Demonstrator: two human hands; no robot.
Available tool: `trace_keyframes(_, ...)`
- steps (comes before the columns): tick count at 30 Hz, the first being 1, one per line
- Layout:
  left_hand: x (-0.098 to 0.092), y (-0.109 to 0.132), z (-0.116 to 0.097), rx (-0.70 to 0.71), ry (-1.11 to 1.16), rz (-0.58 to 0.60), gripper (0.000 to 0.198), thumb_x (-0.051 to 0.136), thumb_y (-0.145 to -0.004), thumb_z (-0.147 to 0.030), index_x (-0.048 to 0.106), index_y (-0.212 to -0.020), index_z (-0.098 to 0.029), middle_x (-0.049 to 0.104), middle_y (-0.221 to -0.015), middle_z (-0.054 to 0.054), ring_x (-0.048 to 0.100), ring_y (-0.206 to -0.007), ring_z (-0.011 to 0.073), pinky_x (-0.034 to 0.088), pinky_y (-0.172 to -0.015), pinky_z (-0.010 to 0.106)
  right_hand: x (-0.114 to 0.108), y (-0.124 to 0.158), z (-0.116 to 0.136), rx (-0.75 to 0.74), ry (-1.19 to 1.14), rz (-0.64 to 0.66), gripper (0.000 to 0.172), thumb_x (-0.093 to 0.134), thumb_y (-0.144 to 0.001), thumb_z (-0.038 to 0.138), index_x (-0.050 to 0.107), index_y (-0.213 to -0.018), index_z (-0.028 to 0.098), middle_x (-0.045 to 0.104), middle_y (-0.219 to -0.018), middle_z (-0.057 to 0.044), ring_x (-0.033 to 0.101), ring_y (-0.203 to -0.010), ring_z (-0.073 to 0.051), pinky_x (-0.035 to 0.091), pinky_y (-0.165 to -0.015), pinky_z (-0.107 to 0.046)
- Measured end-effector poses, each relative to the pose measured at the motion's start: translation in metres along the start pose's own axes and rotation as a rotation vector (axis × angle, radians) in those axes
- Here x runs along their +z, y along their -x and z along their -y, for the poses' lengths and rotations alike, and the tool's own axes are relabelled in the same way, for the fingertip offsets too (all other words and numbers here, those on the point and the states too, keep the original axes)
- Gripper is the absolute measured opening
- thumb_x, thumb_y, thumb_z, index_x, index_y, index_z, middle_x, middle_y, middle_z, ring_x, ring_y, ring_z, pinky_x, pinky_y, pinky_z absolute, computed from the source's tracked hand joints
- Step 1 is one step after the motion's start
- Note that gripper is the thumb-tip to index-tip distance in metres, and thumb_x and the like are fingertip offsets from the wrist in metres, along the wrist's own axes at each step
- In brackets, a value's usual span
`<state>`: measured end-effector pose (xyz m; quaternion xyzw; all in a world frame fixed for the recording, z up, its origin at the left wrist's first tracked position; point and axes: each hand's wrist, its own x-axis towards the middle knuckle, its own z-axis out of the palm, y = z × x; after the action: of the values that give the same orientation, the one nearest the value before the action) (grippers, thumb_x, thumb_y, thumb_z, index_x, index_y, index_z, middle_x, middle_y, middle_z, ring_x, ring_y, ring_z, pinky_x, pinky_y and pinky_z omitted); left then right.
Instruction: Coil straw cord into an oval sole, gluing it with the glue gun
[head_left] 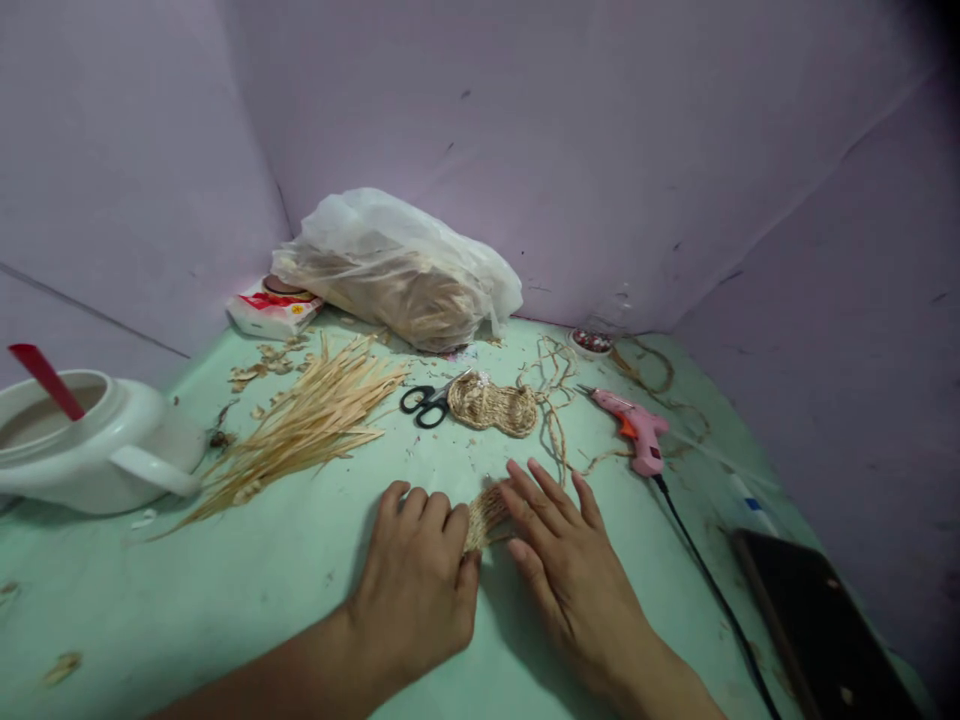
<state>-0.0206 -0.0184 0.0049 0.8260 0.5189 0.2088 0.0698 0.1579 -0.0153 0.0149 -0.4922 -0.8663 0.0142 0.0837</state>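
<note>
A small braided straw piece lies on the table between my hands. My left hand is closed, its thumb and bent fingers pinching the piece's left end. Stretched out and slightly spread, the fingers of my right hand rest against the right end and cover part of it. Just beyond them is a coiled, sole-shaped braided piece, with black-handled scissors touching its left side. Loose twine trails to its right.
Dry straw strips lie left of centre, near a white watering can at the left edge. A plastic bag and small box stand behind. A pink glue gun, its cord and a dark phone occupy the right.
</note>
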Motion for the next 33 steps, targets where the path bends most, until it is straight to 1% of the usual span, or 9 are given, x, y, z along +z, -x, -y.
trace_keyframes(3,0.0,0.0,0.002,0.001,0.011,0.001,0.02,0.051,-0.077,-0.021,0.065,-0.091,-0.016,0.06,-0.079,0.008,0.051,-0.079,0.0255,0.037,-0.088,0.051,0.001,-0.001,0.012,-0.04,-0.076,0.056,0.046,0.034,-0.096,0.037,0.048,-0.135,0.018,0.044,-0.142,-0.006,0.036,-0.134,-0.031,0.025,-0.107,-0.063)
trace_keyframes(7,0.0,-0.001,0.002,0.011,0.012,-0.001,0.021,0.052,-0.075,-0.02,0.065,-0.09,-0.015,0.06,-0.078,0.008,0.051,-0.079,0.0254,0.038,-0.087,0.051,0.002,-0.002,0.018,0.002,-0.127,0.11,0.044,0.032,-0.096,0.035,0.048,-0.135,0.02,0.046,-0.14,-0.003,0.038,-0.133,-0.028,0.023,-0.109,-0.06)
trace_keyframes(12,-0.001,-0.002,0.0,0.011,-0.027,-0.008,0.022,0.052,-0.079,-0.024,0.066,-0.092,-0.014,0.06,-0.079,0.009,0.053,-0.079,0.0262,0.038,-0.087,0.051,0.003,0.003,0.001,0.042,-0.016,0.036,0.05,0.029,-0.097,0.035,0.038,-0.141,0.012,0.04,-0.144,-0.011,0.036,-0.134,-0.03,0.024,-0.107,-0.062)
trace_keyframes(18,0.0,-0.001,0.0,0.054,-0.082,-0.043,0.025,0.052,-0.08,-0.027,0.067,-0.093,-0.013,0.061,-0.078,0.01,0.054,-0.077,0.0258,0.038,-0.087,0.051,0.011,0.008,0.002,0.134,0.006,0.038,0.048,0.029,-0.097,0.037,0.046,-0.136,0.015,0.042,-0.143,-0.007,0.038,-0.133,-0.029,0.021,-0.108,-0.059)
trace_keyframes(22,-0.001,-0.001,0.001,0.062,-0.111,-0.029,0.026,0.051,-0.08,-0.028,0.068,-0.093,-0.013,0.061,-0.078,0.01,0.054,-0.078,0.0264,0.038,-0.087,0.051,0.004,0.001,0.003,0.159,-0.045,0.027,0.048,0.024,-0.098,0.033,0.053,-0.131,0.014,0.05,-0.138,-0.006,0.037,-0.134,-0.029,0.017,-0.11,-0.06)
trace_keyframes(24,-0.001,-0.002,0.0,0.055,-0.112,-0.028,0.026,0.051,-0.08,-0.027,0.068,-0.093,-0.013,0.061,-0.078,0.01,0.054,-0.079,0.0269,0.039,-0.086,0.051,-0.001,-0.002,0.002,0.149,-0.059,-0.001,0.048,0.023,-0.098,0.033,0.052,-0.131,0.014,0.052,-0.137,-0.007,0.035,-0.135,-0.029,0.016,-0.11,-0.061)
trace_keyframes(26,-0.001,-0.002,0.0,0.053,-0.104,-0.031,0.025,0.052,-0.078,-0.026,0.068,-0.093,-0.013,0.062,-0.078,0.01,0.054,-0.079,0.0269,0.039,-0.086,0.05,-0.002,-0.002,0.003,0.104,-0.065,-0.021,0.048,0.025,-0.098,0.036,0.047,-0.135,0.015,0.048,-0.14,-0.006,0.033,-0.136,-0.029,0.015,-0.11,-0.062)
trace_keyframes(30,0.0,-0.002,0.001,0.048,-0.066,-0.027,0.023,0.053,-0.076,-0.023,0.067,-0.093,-0.015,0.061,-0.077,0.009,0.054,-0.077,0.0253,0.038,-0.086,0.049,0.005,0.005,0.014,-0.028,-0.115,0.058,0.048,0.03,-0.097,0.04,0.044,-0.137,0.019,0.042,-0.143,-0.001,0.033,-0.136,-0.029,0.015,-0.11,-0.062)
trace_keyframes(33,0.001,-0.001,0.002,0.029,-0.037,-0.028,0.023,0.052,-0.077,-0.023,0.067,-0.093,-0.015,0.062,-0.078,0.008,0.054,-0.078,0.0251,0.038,-0.086,0.049,0.013,0.008,0.021,0.001,-0.134,0.087,0.047,0.031,-0.097,0.04,0.042,-0.138,0.021,0.04,-0.144,0.0,0.032,-0.136,-0.028,0.015,-0.11,-0.061)
